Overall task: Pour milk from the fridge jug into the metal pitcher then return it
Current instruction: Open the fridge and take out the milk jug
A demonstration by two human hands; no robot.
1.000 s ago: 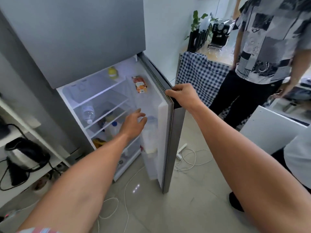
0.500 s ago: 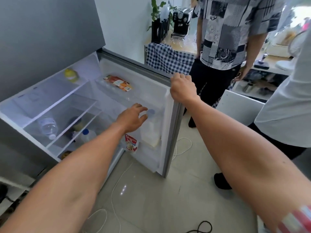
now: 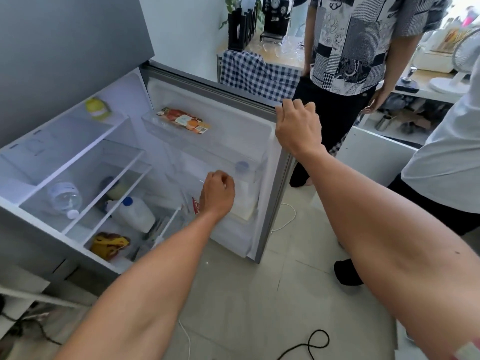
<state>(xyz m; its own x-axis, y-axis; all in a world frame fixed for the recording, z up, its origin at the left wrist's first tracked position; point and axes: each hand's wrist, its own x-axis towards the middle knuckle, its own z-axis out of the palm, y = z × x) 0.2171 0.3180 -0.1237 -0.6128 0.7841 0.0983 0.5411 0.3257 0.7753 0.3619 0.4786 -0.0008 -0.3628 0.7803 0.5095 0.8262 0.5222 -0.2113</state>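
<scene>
The fridge stands open. In its lower door shelf, upright behind the clear rail, is a white milk jug (image 3: 246,201) with a pale blue cap. My left hand (image 3: 217,194) is against the jug's left side with the fingers curled in, and it hides the handle. My right hand (image 3: 298,128) grips the top corner of the fridge door (image 3: 207,87) and holds it open. A second white jug (image 3: 135,214) with a blue cap lies inside on a lower fridge shelf. A small metal cup (image 3: 381,123) stands on a low shelf at the right.
One person in a patterned shirt (image 3: 358,42) stands just behind the door and another in white (image 3: 446,162) at the right. A counter with a checked cloth (image 3: 257,71) and a coffee machine (image 3: 276,16) is behind. Cables (image 3: 309,344) lie on the tiled floor.
The door has swung wider open. My left hand has moved down to the jug in the door shelf and its fingers have curled shut. My right hand stays on the door's top corner.
</scene>
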